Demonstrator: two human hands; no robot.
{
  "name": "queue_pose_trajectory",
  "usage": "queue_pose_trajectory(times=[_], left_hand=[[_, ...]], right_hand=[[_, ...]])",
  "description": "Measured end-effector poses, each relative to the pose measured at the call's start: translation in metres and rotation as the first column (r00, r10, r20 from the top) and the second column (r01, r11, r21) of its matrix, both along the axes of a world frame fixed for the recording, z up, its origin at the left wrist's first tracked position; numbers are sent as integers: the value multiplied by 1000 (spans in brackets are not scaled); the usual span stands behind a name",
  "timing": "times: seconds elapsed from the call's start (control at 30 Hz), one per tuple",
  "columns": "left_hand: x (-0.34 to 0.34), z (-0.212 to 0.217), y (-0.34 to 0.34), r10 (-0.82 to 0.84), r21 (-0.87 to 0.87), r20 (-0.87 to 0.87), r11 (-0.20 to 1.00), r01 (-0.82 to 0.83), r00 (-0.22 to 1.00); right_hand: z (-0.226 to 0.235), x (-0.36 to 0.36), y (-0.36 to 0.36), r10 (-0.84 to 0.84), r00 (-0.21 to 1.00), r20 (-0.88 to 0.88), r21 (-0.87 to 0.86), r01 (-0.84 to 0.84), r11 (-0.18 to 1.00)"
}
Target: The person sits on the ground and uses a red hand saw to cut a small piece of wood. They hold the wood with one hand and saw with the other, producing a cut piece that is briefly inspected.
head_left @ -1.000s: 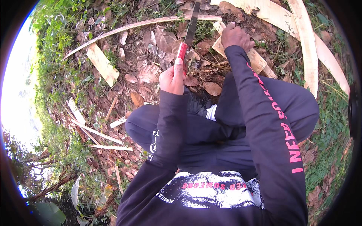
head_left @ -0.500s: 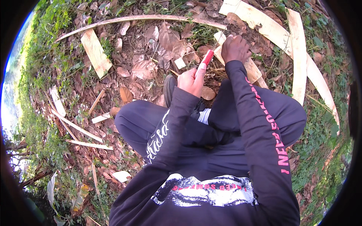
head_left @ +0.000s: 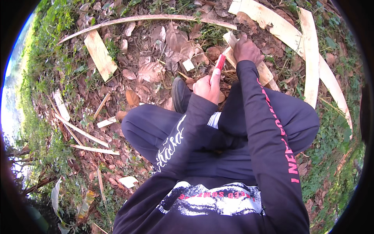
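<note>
My left hand (head_left: 207, 89) is closed around a slim red-handled tool (head_left: 220, 62), with the thumb stretched along it. The tool points up and to the right, and its narrow pale tip meets or nearly meets the left edge of a pale wood strip (head_left: 265, 74). I cannot make out what kind of tip it is. Over that same strip, my right hand (head_left: 248, 50) is curled with its fingers closed on the wood. The hand covers the strip's middle, while its upper end shows beside the fingers and its lower end runs toward my right knee.
A long thin curved strip (head_left: 148, 17) arches across the far side. Broad wood slats (head_left: 309, 58) cross at the right. A short board (head_left: 100, 54) and several splinters (head_left: 87, 136) lie at left among dry leaves (head_left: 152, 72). My crossed legs (head_left: 156, 126) are close below the hands.
My left hand and the red-handled tool have shifted right, and its pale tip now shows against the wood. My right hand has moved slightly right and down.
</note>
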State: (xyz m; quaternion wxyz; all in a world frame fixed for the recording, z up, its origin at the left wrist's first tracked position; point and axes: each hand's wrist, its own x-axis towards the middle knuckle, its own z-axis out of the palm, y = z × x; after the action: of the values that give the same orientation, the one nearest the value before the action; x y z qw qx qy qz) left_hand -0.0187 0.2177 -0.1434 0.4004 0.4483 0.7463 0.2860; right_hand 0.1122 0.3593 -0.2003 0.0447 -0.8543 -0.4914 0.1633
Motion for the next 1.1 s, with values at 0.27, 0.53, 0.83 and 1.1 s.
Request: queue_pose_trajectory(times=[0.27, 0.53, 0.83, 1.1], left_hand=[[25, 8, 20, -61, 25, -156, 998, 66, 986], [23, 22, -28, 40, -85, -1, 996, -40, 999], [19, 9, -7, -34, -27, -43, 999, 32, 999], [-25, 24, -41, -56, -82, -48, 995, 52, 997]], right_hand=[[6, 3, 5, 42, 999, -6, 19, -42, 999], [-6, 16, 13, 61, 997, 45, 89, -65, 994], [-5, 14, 22, 17, 1000, 17, 73, -19, 997], [-16, 0, -4, -22, 999, 47, 174, 13, 985]])
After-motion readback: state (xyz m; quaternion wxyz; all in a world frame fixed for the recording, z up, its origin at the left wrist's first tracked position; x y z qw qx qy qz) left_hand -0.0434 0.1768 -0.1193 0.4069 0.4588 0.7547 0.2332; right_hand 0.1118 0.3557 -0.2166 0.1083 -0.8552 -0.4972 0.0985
